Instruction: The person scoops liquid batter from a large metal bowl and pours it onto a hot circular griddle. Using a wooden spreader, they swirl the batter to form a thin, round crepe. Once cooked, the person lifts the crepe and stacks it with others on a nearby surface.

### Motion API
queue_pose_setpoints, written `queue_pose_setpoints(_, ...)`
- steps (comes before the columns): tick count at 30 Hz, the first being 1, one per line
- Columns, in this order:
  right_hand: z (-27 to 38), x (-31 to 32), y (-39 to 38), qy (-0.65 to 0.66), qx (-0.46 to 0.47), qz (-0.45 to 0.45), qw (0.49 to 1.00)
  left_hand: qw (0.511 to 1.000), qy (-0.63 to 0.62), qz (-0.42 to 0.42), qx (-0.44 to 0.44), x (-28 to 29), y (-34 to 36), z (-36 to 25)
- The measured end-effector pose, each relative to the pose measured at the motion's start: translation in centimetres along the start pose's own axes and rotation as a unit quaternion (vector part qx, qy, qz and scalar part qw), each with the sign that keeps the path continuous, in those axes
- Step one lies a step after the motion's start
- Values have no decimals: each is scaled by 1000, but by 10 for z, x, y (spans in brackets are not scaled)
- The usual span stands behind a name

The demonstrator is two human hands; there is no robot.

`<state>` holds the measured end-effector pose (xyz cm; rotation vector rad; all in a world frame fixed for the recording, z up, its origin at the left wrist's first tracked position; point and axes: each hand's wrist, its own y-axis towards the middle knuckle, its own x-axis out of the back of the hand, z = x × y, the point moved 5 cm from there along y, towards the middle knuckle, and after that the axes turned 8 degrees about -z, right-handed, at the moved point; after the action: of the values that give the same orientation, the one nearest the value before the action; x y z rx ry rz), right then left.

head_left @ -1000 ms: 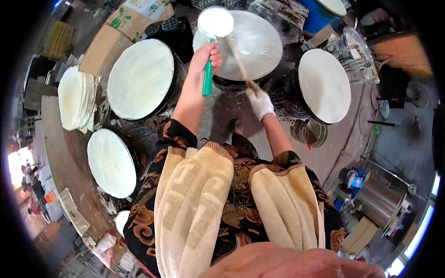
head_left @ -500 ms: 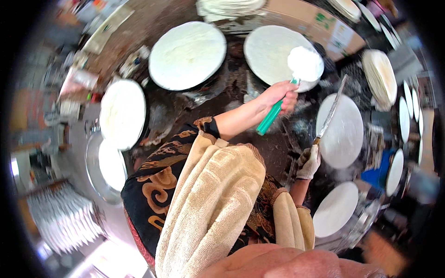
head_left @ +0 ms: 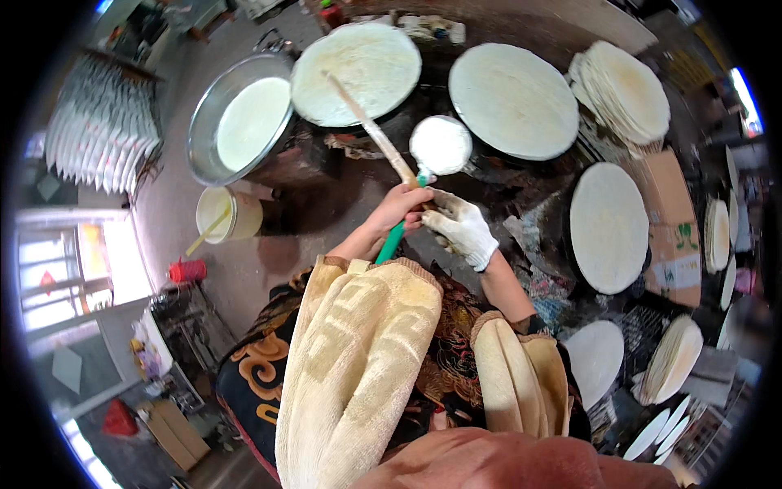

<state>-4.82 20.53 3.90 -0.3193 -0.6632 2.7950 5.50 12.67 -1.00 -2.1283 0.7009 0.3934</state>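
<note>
My bare left hand (head_left: 395,208) is closed around the green handle (head_left: 392,242) of a round ladle, whose head (head_left: 440,145) is coated white. A long pale stick (head_left: 377,134) crosses above that handle at my hands. My right hand (head_left: 463,229), in a soiled white glove, is closed at the stick's near end, touching or very near my left. The stick's far tip is over a round griddle covered by a pale sheet (head_left: 356,69); whether it touches is unclear. A steel basin (head_left: 200,140) of white liquid (head_left: 251,122) stands left of this griddle.
More pale round sheets (head_left: 513,100) lie on griddles around me, with a stack of sheets (head_left: 621,91) at back right. A bucket (head_left: 244,216) holding a yellow stick stands left. Cardboard (head_left: 672,228) is at right, a rack of stacked pale items (head_left: 102,126) at far left.
The view has swung leftward toward the steel basin. My hands have come together in front of me, and the stick now slants up to the left beside the ladle.
</note>
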Motion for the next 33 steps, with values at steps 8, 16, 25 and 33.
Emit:
queue_pose_setpoints(8, 19, 12, 251, -74, 31, -69, 994, 958, -201, -182, -94, 143, -75, -58)
queue_pose_setpoints(16, 126, 19, 474, -409, 180, -293, 845, 916, -286, -266, -94, 244, -102, -94)
queue_pose_setpoints(25, 151, 2, 518, -548, 60, -221, 805, 907, -274, -306, -95, 283, -91, -147)
queue_pose_setpoints(33, 233, -31, 393, -425, 276, -227, 832, 923, -233, -290, -98, 277, -71, -180)
